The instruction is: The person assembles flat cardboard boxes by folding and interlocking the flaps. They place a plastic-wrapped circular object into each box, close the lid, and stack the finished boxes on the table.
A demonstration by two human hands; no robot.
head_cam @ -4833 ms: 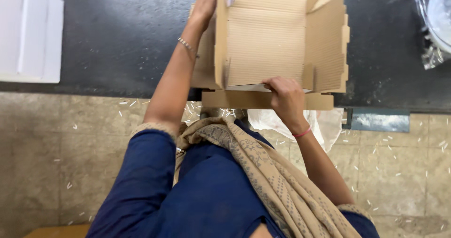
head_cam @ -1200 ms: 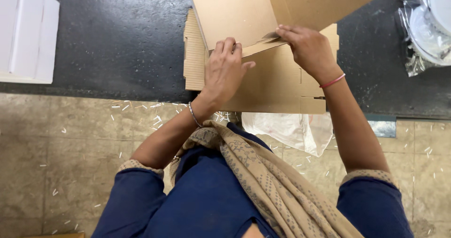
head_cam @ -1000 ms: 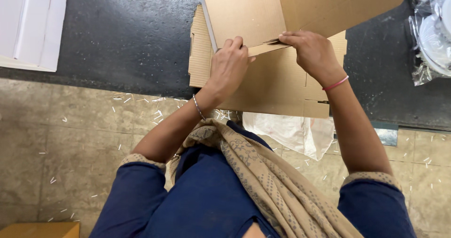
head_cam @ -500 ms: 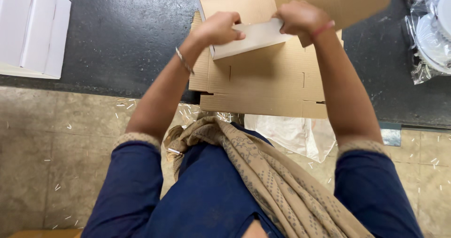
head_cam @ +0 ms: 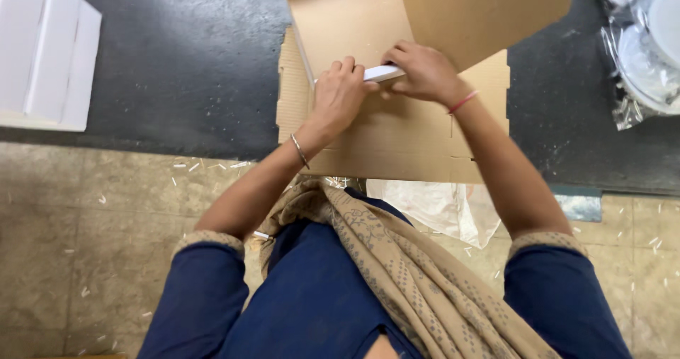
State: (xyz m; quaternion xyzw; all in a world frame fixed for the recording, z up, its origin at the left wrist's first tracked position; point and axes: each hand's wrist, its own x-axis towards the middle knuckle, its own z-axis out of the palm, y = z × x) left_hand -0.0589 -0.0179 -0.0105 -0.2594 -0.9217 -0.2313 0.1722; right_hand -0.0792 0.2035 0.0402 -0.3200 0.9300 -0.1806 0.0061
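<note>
- Left hand [head_cam: 338, 93] curled, fingers pressing down on a thin white flat strip [head_cam: 383, 73], upper centre of frame.
- Right hand [head_cam: 423, 72] pinching the strip's other end.
- Strip lies on a brown corrugated cardboard box [head_cam: 397, 136], flaps open, on a dark grey tabletop [head_cam: 184, 61].
- White rectangular boxes [head_cam: 42, 54] upper left; clear plastic-wrapped items [head_cam: 648, 47] upper right.

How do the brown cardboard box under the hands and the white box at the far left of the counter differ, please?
The cardboard box is brown and corrugated; the white box is smooth and plain. The cardboard box lies open with flaps spread, pressed by the left hand and right hand; the white box stands closed and untouched. Both rest on the dark counter.
</note>
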